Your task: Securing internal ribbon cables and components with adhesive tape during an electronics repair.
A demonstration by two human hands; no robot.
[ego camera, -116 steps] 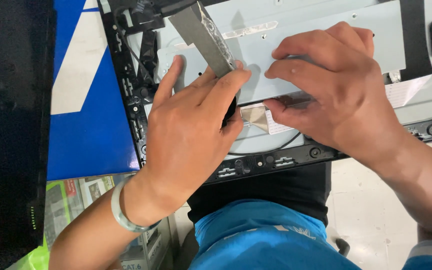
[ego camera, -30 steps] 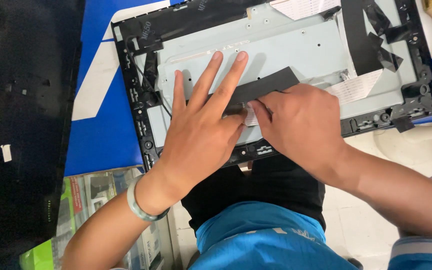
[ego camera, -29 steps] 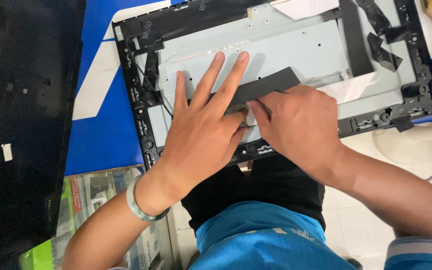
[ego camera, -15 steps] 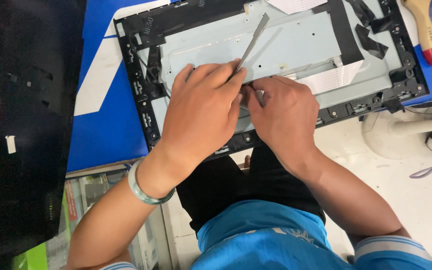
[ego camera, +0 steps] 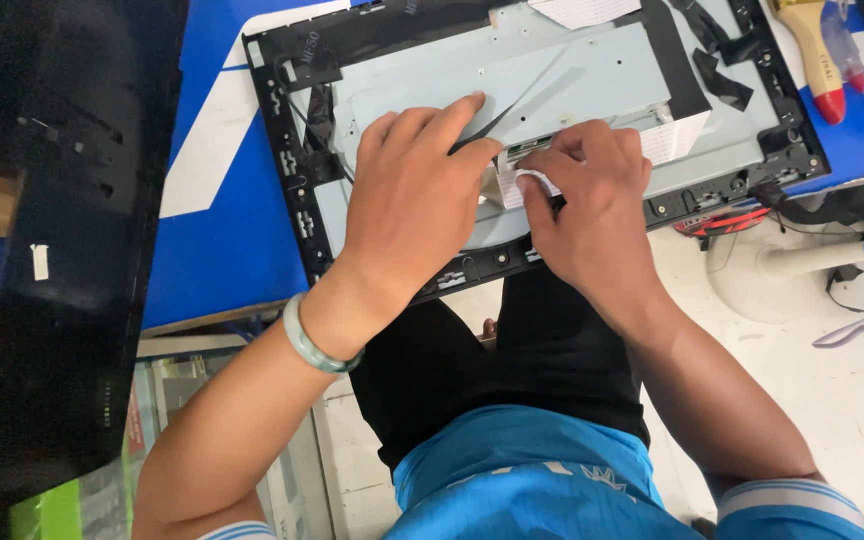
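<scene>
Since half a second ago, both hands have been shifted lower on the monitor back panel (ego camera: 592,70). Left hand (ego camera: 417,190) fingers pinch a black strip (ego camera: 512,100); right hand (ego camera: 592,215) fingers grip the white ribbon cable (ego camera: 512,185) — seemingly mid-detachment, calling for a gentle pull.

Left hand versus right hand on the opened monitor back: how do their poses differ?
The left hand lies flatter, fingers reaching onto the thin dark strip; the right hand is curled, fingertips pinching the white ribbon cable. Only the left wrist wears a green bangle. Both rest on the grey metal panel.
</scene>
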